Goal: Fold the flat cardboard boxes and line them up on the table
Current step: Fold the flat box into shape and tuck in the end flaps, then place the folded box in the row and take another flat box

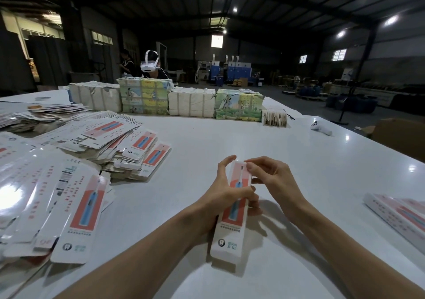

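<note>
Cardboard box (231, 229) in left hand (222, 198), right fingers (252, 168) at top edge

The toothbrush box (232, 218) you're holding is long, slim and white. It has a coral-red panel and a blue electric toothbrush printed on the front, plus a tooth logo at the near end. It looks opened up into shape and points away from you, with your left hand (226, 197) gripping its middle and your right hand (273, 179) pinching the far end. The flat boxes (76, 206), same print, lie in loose overlapping heaps on your left. A few folded boxes (400, 216) lie side by side well off to your right.
</note>
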